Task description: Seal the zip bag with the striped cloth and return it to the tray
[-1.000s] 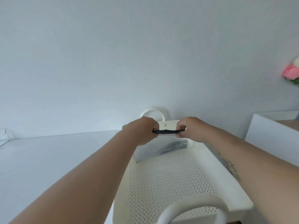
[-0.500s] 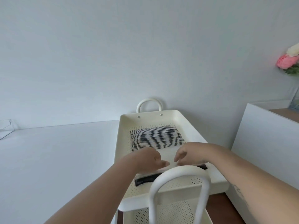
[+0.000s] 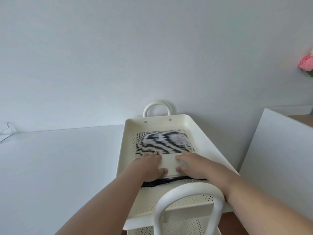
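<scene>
Hands lie flat on the zip bag (image 3: pixel 169 162), which rests inside the cream perforated tray (image 3: pixel 205 141). The left hand (image 3: pixel 149 167) presses palm-down on the bag's near left part, fingers spread and extended, gripping nothing. The right hand (image 3: pixel 193 164) does likewise on the near right part, fingers splayed and flat against the plastic. A bare strip of the pale bag shows between the two hands.

Inside the bag, the striped cloth (image 3: pixel 163 143) fills the far half, its dark and white stripes running across the tray. The bag's dark zip strip (image 3: pixel 169 181) runs along the near edge, just below both hands, partly hidden by the wrists; whether it is fully closed cannot be told.

The tray has a looped white handle (image 3: pixel 158 107) at its far end, close to the wall, and another looped handle (image 3: pixel 188 199) arches up in the foreground. A second perforated level (image 3: pixel 183 226) shows beneath the tray at the bottom edge. To the left spreads a white bench (image 3: pixel 59 167). A white cabinet (image 3: pixel 277 150) stands to the right, and a pink flower (image 3: pixel 306 63) peeks in at the right edge.
</scene>
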Demonstrator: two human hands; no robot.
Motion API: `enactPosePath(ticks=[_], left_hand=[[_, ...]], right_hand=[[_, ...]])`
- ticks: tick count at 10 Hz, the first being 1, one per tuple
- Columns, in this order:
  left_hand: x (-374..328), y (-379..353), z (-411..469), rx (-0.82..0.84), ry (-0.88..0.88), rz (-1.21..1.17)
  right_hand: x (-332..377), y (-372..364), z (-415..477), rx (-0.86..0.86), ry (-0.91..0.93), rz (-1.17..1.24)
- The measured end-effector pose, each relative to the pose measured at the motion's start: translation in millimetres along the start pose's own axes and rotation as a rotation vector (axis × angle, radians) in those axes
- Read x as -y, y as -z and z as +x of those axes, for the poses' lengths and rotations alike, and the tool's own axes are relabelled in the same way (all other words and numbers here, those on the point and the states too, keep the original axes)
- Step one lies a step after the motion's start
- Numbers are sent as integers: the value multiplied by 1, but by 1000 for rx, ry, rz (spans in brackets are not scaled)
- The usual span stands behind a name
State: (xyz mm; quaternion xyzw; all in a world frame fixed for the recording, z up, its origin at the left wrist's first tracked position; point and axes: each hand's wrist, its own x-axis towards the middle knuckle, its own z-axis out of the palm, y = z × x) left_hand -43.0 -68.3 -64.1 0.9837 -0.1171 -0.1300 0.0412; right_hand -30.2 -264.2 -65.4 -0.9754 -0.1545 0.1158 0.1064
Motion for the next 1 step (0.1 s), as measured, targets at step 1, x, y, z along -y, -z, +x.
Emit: enactPosePath(ticks=[1], left_hand=[[-2, 8, -2, -63, -24, -30]], right_hand=[[4, 8, 6, -21, 33, -1]])
